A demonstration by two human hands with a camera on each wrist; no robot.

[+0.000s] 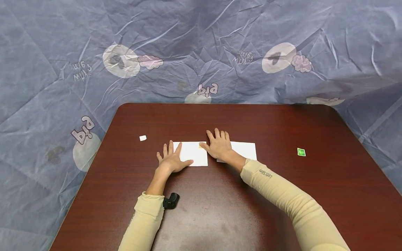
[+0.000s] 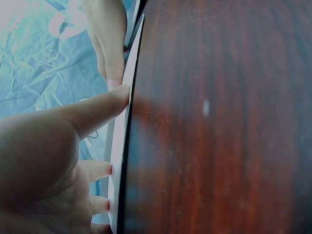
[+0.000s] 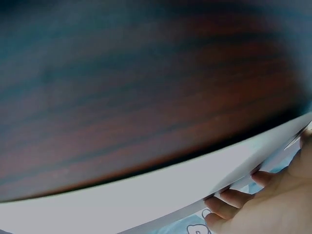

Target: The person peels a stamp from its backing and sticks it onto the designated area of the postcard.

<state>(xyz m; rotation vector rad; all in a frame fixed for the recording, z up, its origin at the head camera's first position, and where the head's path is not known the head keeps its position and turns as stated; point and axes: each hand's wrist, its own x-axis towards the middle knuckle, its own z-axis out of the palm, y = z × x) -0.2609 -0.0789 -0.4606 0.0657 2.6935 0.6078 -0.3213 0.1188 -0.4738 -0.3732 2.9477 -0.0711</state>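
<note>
Two white sheets of paper lie side by side on the table. Spread flat, my left hand (image 1: 172, 161) rests at the left edge of the left sheet (image 1: 195, 156), its thumb on the lower part. My right hand (image 1: 220, 145) lies between the two sheets with fingers extended. Its thumb presses a small yellow sticker (image 1: 201, 146) at the left sheet's upper right corner and partly covers it. The palm and wrist overlap the right sheet (image 1: 245, 150). In the left wrist view, the left thumb (image 2: 105, 107) touches the paper's edge.
A small white square (image 1: 142, 138) lies on the dark red-brown table (image 1: 201, 120) to the left. Off to the right is a small green sticker (image 1: 301, 152). A wrinkled blue-grey printed cloth (image 1: 194, 42) hangs behind the table.
</note>
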